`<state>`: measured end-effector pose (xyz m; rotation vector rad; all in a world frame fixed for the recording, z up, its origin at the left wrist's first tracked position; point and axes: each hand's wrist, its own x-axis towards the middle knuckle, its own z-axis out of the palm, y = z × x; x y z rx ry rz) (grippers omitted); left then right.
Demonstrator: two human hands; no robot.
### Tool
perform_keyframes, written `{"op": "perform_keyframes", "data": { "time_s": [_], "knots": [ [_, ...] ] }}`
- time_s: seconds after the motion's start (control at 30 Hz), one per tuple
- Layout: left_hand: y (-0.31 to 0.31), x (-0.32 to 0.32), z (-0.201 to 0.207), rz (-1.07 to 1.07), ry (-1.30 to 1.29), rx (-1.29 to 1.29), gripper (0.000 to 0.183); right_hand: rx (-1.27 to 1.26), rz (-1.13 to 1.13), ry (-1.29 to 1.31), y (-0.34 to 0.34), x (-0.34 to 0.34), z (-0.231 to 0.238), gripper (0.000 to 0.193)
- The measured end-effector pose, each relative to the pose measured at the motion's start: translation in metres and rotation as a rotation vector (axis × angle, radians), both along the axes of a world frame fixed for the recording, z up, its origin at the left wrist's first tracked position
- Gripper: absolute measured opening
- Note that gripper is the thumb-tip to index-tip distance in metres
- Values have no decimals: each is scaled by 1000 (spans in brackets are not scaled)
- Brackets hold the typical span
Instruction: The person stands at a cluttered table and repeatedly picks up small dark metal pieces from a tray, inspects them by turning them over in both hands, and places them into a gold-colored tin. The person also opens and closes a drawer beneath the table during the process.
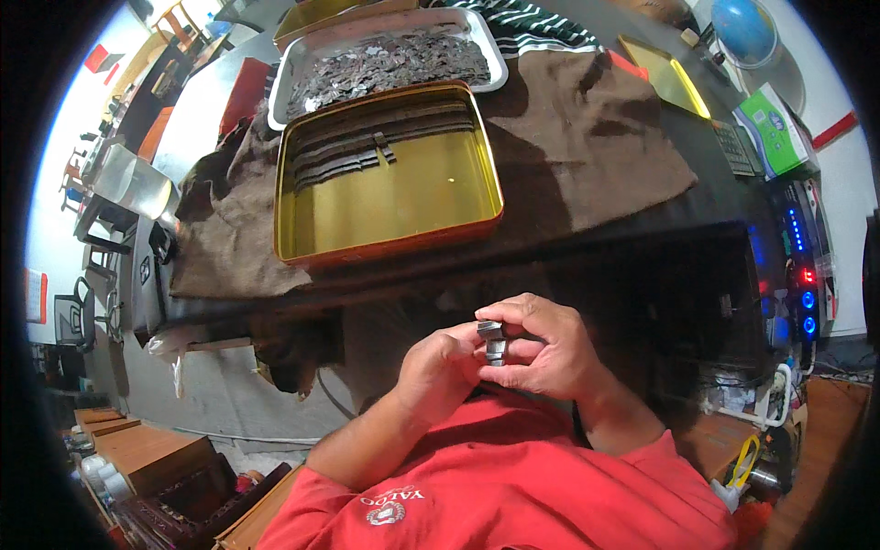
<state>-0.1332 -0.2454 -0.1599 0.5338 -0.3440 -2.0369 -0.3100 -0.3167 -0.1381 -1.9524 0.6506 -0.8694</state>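
Close to my chest, my left hand (pixel 437 364) and my right hand (pixel 548 344) are both closed on a short stack of small grey metal pieces (pixel 494 346). The pieces look shiny and bent; their exact kind is too small to tell. Beyond my hands, a rectangular gold-lined tin (pixel 394 215) lies on a brown cloth (pixel 587 137). Rows of dark metal pieces (pixel 348 156) line its far half, and one short piece sits crosswise at their near edge. Behind the tin, a white tray (pixel 500 69) carries a heap of loose dark flakes or pieces (pixel 394 64).
The dark table's edge runs between the tin and my hands. At the right stand a computer tower (pixel 807 266) with blue lights, a green-and-white box (pixel 773 133), a globe (pixel 744 32) and a gold lid (pixel 669 78). A clear container (pixel 133 179) is at the left.
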Motion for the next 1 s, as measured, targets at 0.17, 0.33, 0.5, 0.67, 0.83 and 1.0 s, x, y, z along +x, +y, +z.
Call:
{"op": "perform_keyframes", "data": {
  "time_s": [0.17,0.33,0.5,0.67,0.83,1.0],
  "knots": [
    [0,1,-4,22,24,42,68,29,12,-7,-1,0,-2,62],
    [-1,2,-9,29,74,46,65,48,39,21,-2,-1,-1,57],
    [0,1,-13,44,50,91,59,51,28,8,-1,0,-1,56],
    [3,0,-19,63,4,61,56,45,42,18,-2,-1,-2,58],
    [4,-1,-23,79,55,62,51,83,50,9,0,-3,-2,60],
    [4,0,-21,46,108,1,41,44,55,19,-1,-4,-5,62]
  ]
}}
